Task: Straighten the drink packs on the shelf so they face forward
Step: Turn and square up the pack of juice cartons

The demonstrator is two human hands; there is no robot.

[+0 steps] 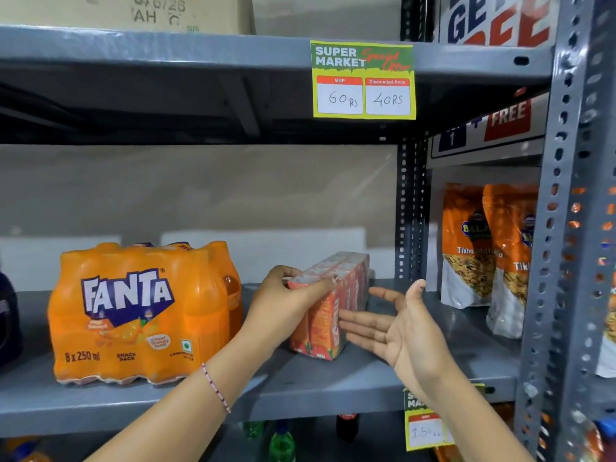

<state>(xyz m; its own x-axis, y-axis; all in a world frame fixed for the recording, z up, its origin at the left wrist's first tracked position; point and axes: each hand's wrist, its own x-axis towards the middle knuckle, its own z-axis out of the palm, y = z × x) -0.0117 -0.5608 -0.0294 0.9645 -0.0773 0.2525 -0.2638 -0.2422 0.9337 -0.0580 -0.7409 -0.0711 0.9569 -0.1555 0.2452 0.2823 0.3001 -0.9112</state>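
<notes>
A shrink-wrapped pack of orange-red juice cartons [346, 288] stands on the grey shelf [300, 388], turned so its narrow end points at me. My left hand [286, 305] grips the pack's near top corner, thumb behind and fingers over the top. My right hand [396, 325] is open with its palm facing left, fingertips touching the pack's right side. To the left stands an orange Fanta bottle pack [140, 311], its label facing forward.
Orange snack bags [483, 248] lean at the right end of the shelf. A perforated steel upright [553, 261] rises at the right. A price tag [363, 80] hangs from the shelf above. Bottles [281, 441] stand on the shelf below.
</notes>
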